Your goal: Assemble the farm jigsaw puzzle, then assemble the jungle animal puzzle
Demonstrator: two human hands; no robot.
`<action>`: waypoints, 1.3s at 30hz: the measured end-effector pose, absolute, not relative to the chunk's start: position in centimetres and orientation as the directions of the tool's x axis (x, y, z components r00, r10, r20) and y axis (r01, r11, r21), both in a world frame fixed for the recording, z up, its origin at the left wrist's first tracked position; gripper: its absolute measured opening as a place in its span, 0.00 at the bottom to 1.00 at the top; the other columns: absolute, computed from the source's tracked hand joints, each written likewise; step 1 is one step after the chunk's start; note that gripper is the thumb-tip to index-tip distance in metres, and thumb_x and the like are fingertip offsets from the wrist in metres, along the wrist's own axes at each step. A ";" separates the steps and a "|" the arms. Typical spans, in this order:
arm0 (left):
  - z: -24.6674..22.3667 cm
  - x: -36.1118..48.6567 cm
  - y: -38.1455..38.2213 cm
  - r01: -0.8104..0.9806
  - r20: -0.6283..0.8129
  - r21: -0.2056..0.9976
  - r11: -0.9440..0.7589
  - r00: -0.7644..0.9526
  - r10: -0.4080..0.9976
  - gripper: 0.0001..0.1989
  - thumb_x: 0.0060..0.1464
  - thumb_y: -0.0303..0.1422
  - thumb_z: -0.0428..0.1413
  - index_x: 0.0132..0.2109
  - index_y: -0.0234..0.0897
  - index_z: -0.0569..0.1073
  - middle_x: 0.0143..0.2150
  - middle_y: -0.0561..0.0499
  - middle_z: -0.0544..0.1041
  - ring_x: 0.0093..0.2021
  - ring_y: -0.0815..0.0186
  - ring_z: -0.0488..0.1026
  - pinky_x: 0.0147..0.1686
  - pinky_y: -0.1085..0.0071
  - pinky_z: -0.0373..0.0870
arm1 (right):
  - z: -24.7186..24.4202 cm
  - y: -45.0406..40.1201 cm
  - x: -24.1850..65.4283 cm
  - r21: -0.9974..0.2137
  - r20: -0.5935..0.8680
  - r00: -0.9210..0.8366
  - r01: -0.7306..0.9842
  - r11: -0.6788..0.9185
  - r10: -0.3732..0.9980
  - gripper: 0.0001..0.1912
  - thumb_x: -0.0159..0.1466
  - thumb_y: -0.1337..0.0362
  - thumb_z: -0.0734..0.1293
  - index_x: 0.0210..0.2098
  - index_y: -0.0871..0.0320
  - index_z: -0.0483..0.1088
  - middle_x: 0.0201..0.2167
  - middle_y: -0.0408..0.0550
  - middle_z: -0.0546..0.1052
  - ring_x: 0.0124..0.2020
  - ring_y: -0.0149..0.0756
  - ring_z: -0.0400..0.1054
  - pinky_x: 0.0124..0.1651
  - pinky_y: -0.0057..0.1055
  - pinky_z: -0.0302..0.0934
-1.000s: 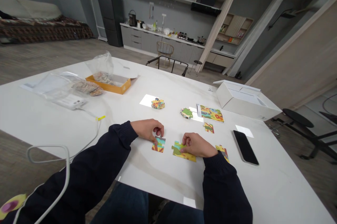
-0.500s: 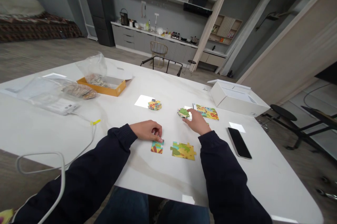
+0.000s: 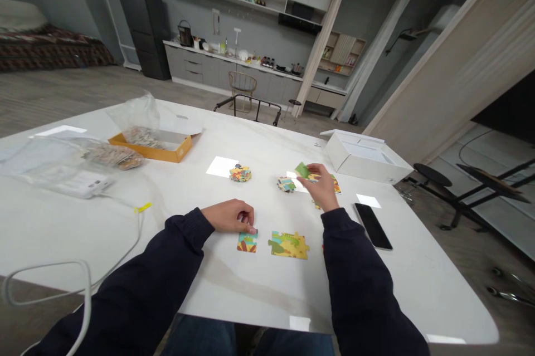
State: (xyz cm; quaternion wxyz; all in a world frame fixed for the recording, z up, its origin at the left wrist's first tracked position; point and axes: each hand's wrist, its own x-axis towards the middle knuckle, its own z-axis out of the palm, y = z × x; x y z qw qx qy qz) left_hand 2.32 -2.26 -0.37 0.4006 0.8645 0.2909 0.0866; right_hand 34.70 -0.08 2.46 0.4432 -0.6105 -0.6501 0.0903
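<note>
Hands: left (image 3: 228, 218) on jigsaw piece (image 3: 247, 242), right (image 3: 321, 187) holding another (image 3: 302, 170)

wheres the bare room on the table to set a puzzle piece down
Free: the white tabletop between the puzzle pieces and the near edge. Crowded: around the right hand, among the loose piece pile and the phone.

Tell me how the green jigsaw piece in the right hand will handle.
The green jigsaw piece looks stiff, since it juts unbent from the right hand. Probably thin card, it should be light. On the white table it would likely slide flat rather than roll.
</note>
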 end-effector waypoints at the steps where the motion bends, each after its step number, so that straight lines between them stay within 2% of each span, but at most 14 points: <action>1: -0.4 2.3 -2.2 0.431 -0.081 0.743 -0.512 0.817 0.570 0.20 0.53 0.51 0.63 0.39 0.37 0.80 0.31 0.52 0.76 0.31 0.67 0.70 0.31 0.73 0.62 | 3.0 -1.2 36.0 -0.702 0.494 0.210 0.668 0.245 0.844 0.25 0.57 0.54 0.75 0.49 0.56 0.66 0.49 0.54 0.76 0.49 0.43 0.72 0.52 0.41 0.68; 3: -0.5 2.4 -2.2 0.423 -0.074 0.745 -0.516 0.821 0.566 0.20 0.53 0.51 0.63 0.39 0.37 0.80 0.31 0.52 0.76 0.31 0.67 0.69 0.31 0.73 0.62 | 3.6 -3.7 38.6 -0.753 0.505 0.307 0.613 0.238 0.807 0.29 0.56 0.50 0.76 0.50 0.55 0.66 0.49 0.54 0.76 0.50 0.44 0.73 0.51 0.41 0.69; 6: -0.7 2.3 -2.1 0.415 -0.065 0.749 -0.516 0.822 0.566 0.20 0.53 0.51 0.63 0.38 0.37 0.80 0.31 0.52 0.75 0.30 0.67 0.69 0.30 0.73 0.61 | 2.8 -7.2 41.6 -0.796 0.465 0.328 0.561 0.227 0.822 0.33 0.54 0.47 0.77 0.52 0.54 0.65 0.48 0.53 0.76 0.48 0.45 0.73 0.48 0.43 0.71; 8: -0.9 2.3 -2.0 0.413 -0.062 0.749 -0.518 0.822 0.566 0.21 0.53 0.52 0.63 0.38 0.37 0.80 0.30 0.52 0.75 0.31 0.67 0.69 0.30 0.73 0.61 | 1.7 -8.8 41.9 -0.790 0.445 0.294 0.573 0.217 0.846 0.31 0.55 0.47 0.76 0.51 0.53 0.65 0.48 0.54 0.75 0.48 0.45 0.73 0.48 0.44 0.71; 11: -1.0 2.4 -2.0 0.426 -0.063 0.738 -0.524 0.817 0.574 0.22 0.53 0.53 0.63 0.39 0.37 0.79 0.31 0.52 0.76 0.30 0.67 0.70 0.31 0.73 0.62 | 0.7 -10.0 39.8 -0.736 0.384 0.097 0.633 0.241 0.918 0.27 0.57 0.51 0.75 0.50 0.54 0.66 0.50 0.55 0.75 0.49 0.47 0.72 0.50 0.46 0.71; 14: -0.6 3.3 -2.5 0.477 -0.038 0.701 -0.530 0.767 0.641 0.20 0.54 0.50 0.63 0.41 0.38 0.77 0.29 0.53 0.75 0.29 0.68 0.69 0.31 0.73 0.63 | 0.9 -10.5 36.0 -0.690 0.391 -0.139 0.610 0.390 0.910 0.23 0.60 0.60 0.74 0.53 0.53 0.66 0.53 0.54 0.74 0.54 0.47 0.69 0.54 0.45 0.69; 16: -0.1 4.4 -3.1 0.477 0.063 0.684 -0.551 0.714 0.697 0.18 0.57 0.48 0.61 0.44 0.39 0.75 0.29 0.54 0.74 0.29 0.68 0.69 0.32 0.72 0.65 | 1.2 -10.8 33.7 -0.666 0.413 -0.254 0.571 0.480 0.875 0.25 0.60 0.65 0.73 0.55 0.52 0.65 0.53 0.52 0.73 0.54 0.46 0.69 0.55 0.44 0.68; 18: 0.3 5.6 -3.9 0.423 0.194 0.681 -0.597 0.682 0.705 0.19 0.59 0.47 0.60 0.51 0.40 0.72 0.34 0.54 0.75 0.32 0.66 0.70 0.37 0.70 0.68 | 1.4 -11.0 32.2 -0.646 0.437 -0.313 0.543 0.537 0.843 0.27 0.60 0.68 0.72 0.57 0.51 0.64 0.53 0.52 0.72 0.55 0.46 0.68 0.56 0.44 0.67; 22: 0.5 7.1 -5.5 0.347 0.348 0.637 -0.689 0.668 0.658 0.31 0.56 0.45 0.64 0.61 0.44 0.64 0.49 0.47 0.75 0.40 0.62 0.72 0.42 0.65 0.73 | 1.2 -11.3 31.4 -0.633 0.501 -0.313 0.504 0.588 0.807 0.27 0.60 0.70 0.71 0.56 0.51 0.63 0.52 0.53 0.72 0.55 0.47 0.67 0.56 0.45 0.67; 25: 0.3 7.3 -5.9 0.335 0.402 0.604 -0.723 0.656 0.639 0.31 0.56 0.41 0.65 0.62 0.46 0.63 0.59 0.42 0.70 0.44 0.60 0.73 0.42 0.63 0.74 | 0.8 -11.4 31.5 -0.641 0.529 -0.294 0.476 0.602 0.796 0.27 0.60 0.71 0.71 0.55 0.51 0.63 0.52 0.52 0.71 0.54 0.46 0.67 0.55 0.43 0.67; 27: 0.3 7.3 -6.0 0.320 0.428 0.595 -0.737 0.650 0.628 0.28 0.56 0.39 0.65 0.60 0.46 0.65 0.63 0.40 0.68 0.46 0.60 0.74 0.40 0.64 0.75 | 0.6 -11.4 31.3 -0.647 0.534 -0.293 0.462 0.606 0.793 0.27 0.59 0.71 0.72 0.55 0.51 0.64 0.52 0.52 0.71 0.54 0.45 0.67 0.55 0.42 0.68; 32: 0.3 7.2 -6.0 0.266 0.494 0.563 -0.783 0.651 0.577 0.15 0.59 0.36 0.63 0.51 0.43 0.71 0.56 0.42 0.73 0.55 0.56 0.73 0.41 0.66 0.75 | 0.0 -11.4 30.8 -0.647 0.543 -0.303 0.443 0.621 0.783 0.27 0.58 0.72 0.73 0.55 0.52 0.65 0.51 0.52 0.72 0.53 0.44 0.67 0.56 0.42 0.67; 37: 0.0 7.3 -5.9 0.253 0.511 0.547 -0.798 0.655 0.557 0.17 0.57 0.33 0.65 0.52 0.43 0.70 0.55 0.43 0.73 0.54 0.58 0.73 0.40 0.67 0.74 | 0.0 -11.3 30.8 -0.648 0.562 -0.298 0.420 0.635 0.771 0.26 0.58 0.71 0.73 0.53 0.53 0.66 0.50 0.53 0.73 0.53 0.44 0.68 0.56 0.43 0.67; 39: -0.1 7.2 -5.9 0.253 0.512 0.554 -0.793 0.647 0.565 0.15 0.58 0.31 0.64 0.50 0.42 0.70 0.55 0.43 0.73 0.53 0.59 0.73 0.39 0.68 0.74 | 0.1 -11.3 30.7 -0.671 0.561 -0.286 0.392 0.629 0.777 0.25 0.58 0.70 0.73 0.54 0.53 0.67 0.51 0.53 0.73 0.53 0.44 0.68 0.55 0.42 0.68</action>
